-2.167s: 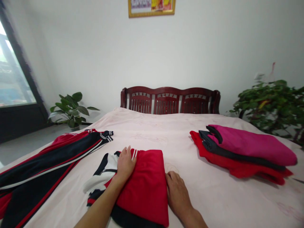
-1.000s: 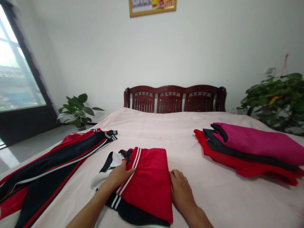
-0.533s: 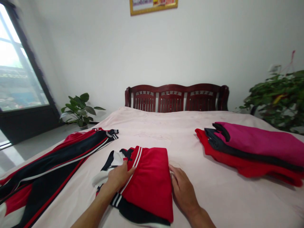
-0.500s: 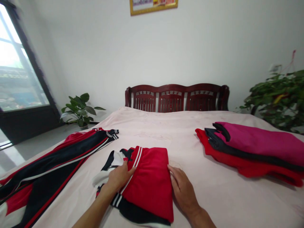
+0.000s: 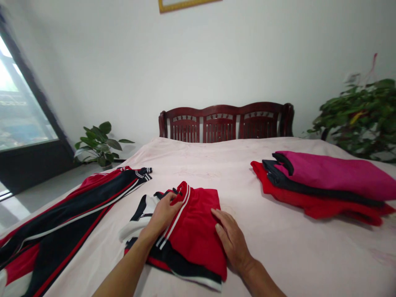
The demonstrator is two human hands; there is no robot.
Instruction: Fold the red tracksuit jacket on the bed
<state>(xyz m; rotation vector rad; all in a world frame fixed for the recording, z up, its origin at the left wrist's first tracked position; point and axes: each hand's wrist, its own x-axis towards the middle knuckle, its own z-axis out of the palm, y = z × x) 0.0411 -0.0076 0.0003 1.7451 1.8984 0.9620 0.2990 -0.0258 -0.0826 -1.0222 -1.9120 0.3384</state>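
Observation:
A red, navy and white jacket [image 5: 198, 227], partly folded, lies on the bed in front of me. My left hand [image 5: 165, 212] is closed on its white-striped red edge, thumb and fingers pinching the cloth and raising it a little. My right hand [image 5: 231, 239] rests with stretched fingers along the right side of the red part, fingertips on the fabric. White and navy cloth with a zip shows beneath my left wrist. What lies under the upper red layer is hidden.
Navy and red track pants [image 5: 93, 210] lie stretched out at the left. A folded stack of clothes [image 5: 328, 177], magenta on top, sits at the right. Behind the pink sheet [image 5: 198, 163] stands a dark wooden headboard [image 5: 219, 123]; plants [image 5: 100, 144] flank the bed.
My left hand has lifted the striped edge and shifted it slightly right over the red part. My right hand has moved a little onto the cloth. The view has tilted slightly.

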